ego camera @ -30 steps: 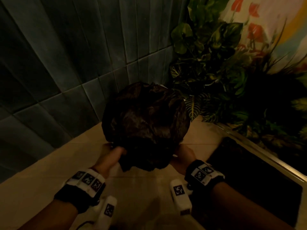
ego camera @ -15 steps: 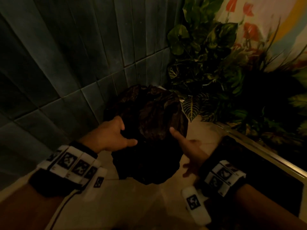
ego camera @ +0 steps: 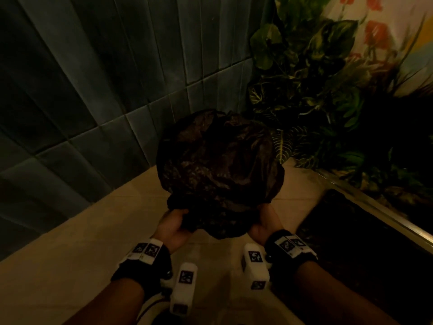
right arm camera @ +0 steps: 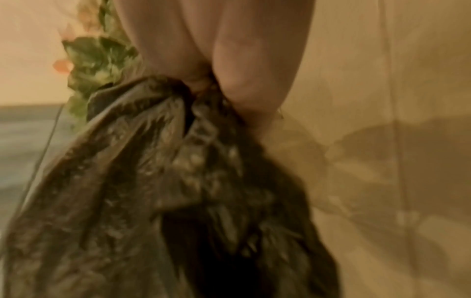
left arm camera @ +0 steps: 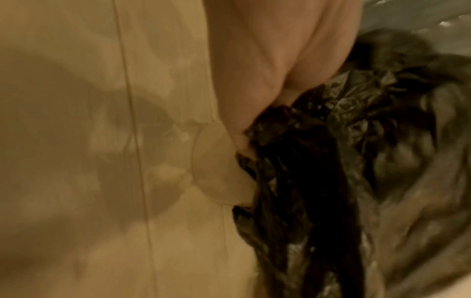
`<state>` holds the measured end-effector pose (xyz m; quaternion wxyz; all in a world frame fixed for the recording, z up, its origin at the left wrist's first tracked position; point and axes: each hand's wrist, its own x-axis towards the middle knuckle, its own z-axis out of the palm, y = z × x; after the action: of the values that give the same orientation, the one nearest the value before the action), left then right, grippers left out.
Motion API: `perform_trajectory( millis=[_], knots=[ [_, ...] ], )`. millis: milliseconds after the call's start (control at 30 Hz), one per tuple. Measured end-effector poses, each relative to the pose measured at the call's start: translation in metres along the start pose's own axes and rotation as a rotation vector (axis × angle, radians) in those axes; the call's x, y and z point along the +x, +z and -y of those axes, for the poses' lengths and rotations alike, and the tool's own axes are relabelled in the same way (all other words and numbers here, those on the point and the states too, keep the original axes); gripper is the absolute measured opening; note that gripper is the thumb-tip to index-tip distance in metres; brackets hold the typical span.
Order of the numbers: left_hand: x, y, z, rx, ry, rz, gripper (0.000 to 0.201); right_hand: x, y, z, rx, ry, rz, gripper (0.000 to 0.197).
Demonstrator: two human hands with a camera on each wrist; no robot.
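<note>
Left hand [ego camera: 172, 227] at 7 o'clock, right hand [ego camera: 264, 225] at 5 o'clock, fingers bunched gripping black plastic bag [ego camera: 220, 170] above tiled floor [ego camera: 70, 266].

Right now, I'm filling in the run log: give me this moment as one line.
left hand: grips bag edge | right hand: grips bag edge | bag: dark plastic, puffed up, between both hands | behind: plants
</note>
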<state>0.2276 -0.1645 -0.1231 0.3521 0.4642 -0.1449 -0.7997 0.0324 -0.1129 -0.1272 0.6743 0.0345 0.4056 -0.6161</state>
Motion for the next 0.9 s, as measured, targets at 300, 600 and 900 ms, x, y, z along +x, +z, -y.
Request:
perform_trajectory(
  millis=[300,600,900],
  knots=[
    [0.006,0.016,-0.002,-0.105,0.065,-0.012,0.037,-0.009,0.011,0.011,-0.071,0.013,-0.056,0.049],
    [-0.036,-0.012,-0.022,0.218,0.080,-0.215,0.016,-0.042,0.006,0.020,-0.238,0.224,-0.044,0.055],
    [-0.027,0.033,-0.033,0.223,0.050,-0.007,0.017,-0.014,0.029,0.001,-0.231,-0.044,0.054,0.053]
  ],
)
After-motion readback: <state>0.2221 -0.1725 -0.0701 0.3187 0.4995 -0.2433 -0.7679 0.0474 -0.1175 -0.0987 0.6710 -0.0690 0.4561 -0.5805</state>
